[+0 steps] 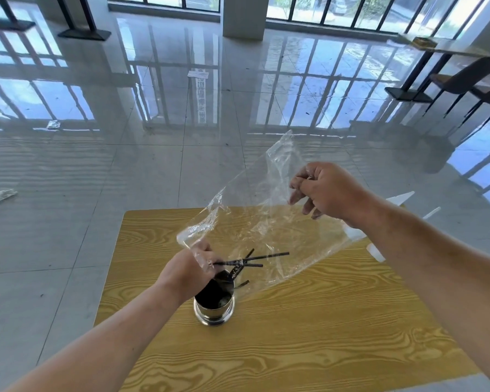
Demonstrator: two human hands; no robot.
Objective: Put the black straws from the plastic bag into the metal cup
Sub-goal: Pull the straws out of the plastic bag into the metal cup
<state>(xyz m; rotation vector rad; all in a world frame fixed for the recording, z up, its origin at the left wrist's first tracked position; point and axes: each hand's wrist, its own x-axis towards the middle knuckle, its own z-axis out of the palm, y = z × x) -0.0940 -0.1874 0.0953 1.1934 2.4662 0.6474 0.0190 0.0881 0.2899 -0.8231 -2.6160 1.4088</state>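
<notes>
A clear plastic bag (pixel 266 222) hangs in the air over the wooden table (pixel 294 335). My right hand (pixel 326 190) pinches its upper edge. Through the bag's lower open end, my left hand (pixel 190 270) grips a few black straws (pixel 255 258), which stick out to the right inside the bag. Directly below my left hand stands the metal cup (pixel 214 309), upright on the table, with a straw end leaning out of it. Part of the cup's mouth is hidden by my left wrist.
Glossy tiled floor surrounds the table, with scraps of litter (pixel 2 195) at the left. White plastic pieces (pixel 376 250) lie near the table's right edge. Chairs and a table (pixel 464 80) stand at the far right, metal table bases at the far left.
</notes>
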